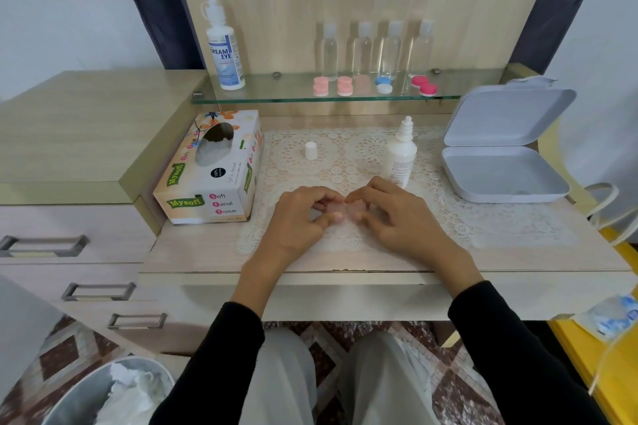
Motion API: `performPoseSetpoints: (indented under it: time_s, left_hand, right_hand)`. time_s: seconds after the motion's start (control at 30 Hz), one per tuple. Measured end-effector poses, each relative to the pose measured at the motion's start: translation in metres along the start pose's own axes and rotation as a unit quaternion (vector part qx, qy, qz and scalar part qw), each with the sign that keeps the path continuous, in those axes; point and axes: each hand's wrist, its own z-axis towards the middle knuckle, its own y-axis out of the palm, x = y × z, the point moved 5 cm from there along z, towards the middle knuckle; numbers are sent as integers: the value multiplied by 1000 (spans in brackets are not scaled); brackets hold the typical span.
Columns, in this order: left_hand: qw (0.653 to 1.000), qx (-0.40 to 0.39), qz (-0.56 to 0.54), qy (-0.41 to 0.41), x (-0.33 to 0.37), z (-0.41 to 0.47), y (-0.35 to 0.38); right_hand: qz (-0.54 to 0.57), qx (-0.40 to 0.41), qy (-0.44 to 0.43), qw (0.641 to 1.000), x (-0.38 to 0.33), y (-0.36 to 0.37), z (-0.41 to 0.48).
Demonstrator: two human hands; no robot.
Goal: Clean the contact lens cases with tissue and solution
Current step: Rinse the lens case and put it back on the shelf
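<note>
1. Wooden desk top [193, 252], spanning the scene from left to right.
2. Lace mat [483, 217], laid flat on the middle and right of the desk top.
3. White hinged box [504, 155], far right on the mat, lid raised.
4. Tissue box [210, 169], left of the mat, oval opening facing up.
5. Waste bin [79, 393], near left on the floor, holding crumpled tissue.
6. Glass shelf [276, 93], along the far wall above the desk top.
7. Left hand [297, 221], fingers curled, thumb and fingertips pinching the left end of item 13.
8. Right hand [397, 214], fingers curled likewise, pinching the right end of item 13.
9. Large solution bottle [224, 52], upright at the left end of the glass shelf.
10. Small solution bottle [400, 155], upright on the mat just beyond the right hand, nozzle uncapped.
11. Four clear bottles [362, 48], in a row at the back of the shelf.
12. Spare lens cases [344, 85], pink, blue-and-white and red, in front of the clear bottles.
13. Pale pink contact lens case [340, 210], held between both hands over the near middle of the mat; largely hidden by the fingers.
14. White cap [311, 150], standing alone on the mat, far left of the small bottle.
</note>
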Motion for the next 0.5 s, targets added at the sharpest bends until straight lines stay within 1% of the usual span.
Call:
performPoseSetpoints:
  time_s: [0.2,0.5]
  left_hand:
    - [1000,3,-2,3,0,0,0]
    - [1000,3,-6,9,1,0,0]
  right_hand:
    - [-24,26,-1,999,1,1,1]
    - [-23,7,-4,1000,2,3,2]
